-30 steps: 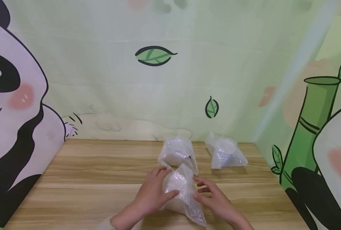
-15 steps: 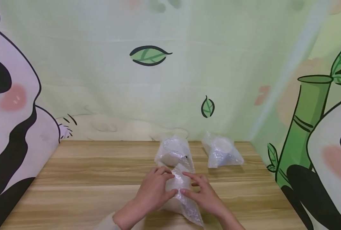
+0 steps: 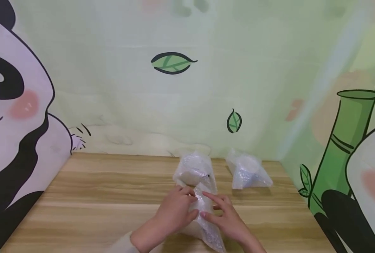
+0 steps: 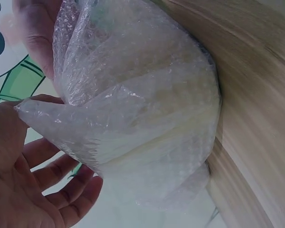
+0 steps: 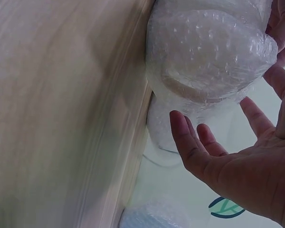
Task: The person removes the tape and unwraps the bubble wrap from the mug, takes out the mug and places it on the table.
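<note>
A bubble-wrap package (image 3: 192,229) lies on the wooden table in front of me, with something pale and rounded showing through it. On its left side my left hand (image 3: 174,207) grips a loose fold of the wrap, fingers bent and thumb near the fold. That fold (image 4: 61,123) runs to a pointed corner by the thumb in the left wrist view. From the right, my right hand (image 3: 226,216) touches the wrap with thumb and index finger. Its other fingers (image 5: 183,135) stretch out beside the package in the right wrist view.
Just behind the package sits a second bubble-wrapped bundle (image 3: 195,167), overlapping it in the head view. A third one (image 3: 249,170), bluish inside, stands at the back right. A printed panda backdrop (image 3: 127,105) rises behind the wooden table (image 3: 111,182).
My right hand has moved in leftward from the package's right side onto the top of the wrap. Both hands have come closer together, and the loose wrap is drawn in between them.
</note>
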A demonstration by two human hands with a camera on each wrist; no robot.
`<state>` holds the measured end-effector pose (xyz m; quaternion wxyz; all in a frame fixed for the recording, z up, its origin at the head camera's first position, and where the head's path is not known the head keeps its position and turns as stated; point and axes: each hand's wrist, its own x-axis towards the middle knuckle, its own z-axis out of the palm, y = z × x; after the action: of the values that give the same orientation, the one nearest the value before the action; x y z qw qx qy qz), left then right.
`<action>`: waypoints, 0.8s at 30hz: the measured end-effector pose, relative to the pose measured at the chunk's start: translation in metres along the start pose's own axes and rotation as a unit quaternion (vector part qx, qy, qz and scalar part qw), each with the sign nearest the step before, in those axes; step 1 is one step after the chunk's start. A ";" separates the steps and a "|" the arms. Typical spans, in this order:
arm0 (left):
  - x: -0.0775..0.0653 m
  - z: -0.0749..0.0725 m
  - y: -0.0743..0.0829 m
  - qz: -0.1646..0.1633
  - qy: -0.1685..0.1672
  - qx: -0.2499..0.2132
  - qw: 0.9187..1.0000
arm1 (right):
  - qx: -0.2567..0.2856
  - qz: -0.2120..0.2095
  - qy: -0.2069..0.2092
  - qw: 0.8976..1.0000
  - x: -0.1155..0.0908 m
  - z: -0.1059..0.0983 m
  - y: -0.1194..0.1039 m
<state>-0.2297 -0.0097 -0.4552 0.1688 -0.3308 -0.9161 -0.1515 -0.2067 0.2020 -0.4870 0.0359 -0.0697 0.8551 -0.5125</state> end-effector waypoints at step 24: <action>-0.001 -0.002 0.012 0.085 0.043 0.176 0.980 | -0.030 0.003 -0.028 0.999 0.000 0.000 -0.002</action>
<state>-0.2212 -0.0019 -0.4520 0.2755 -0.3653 -0.8891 0.0134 -0.2069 0.2010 -0.4855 0.0591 -0.0826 0.8691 -0.4841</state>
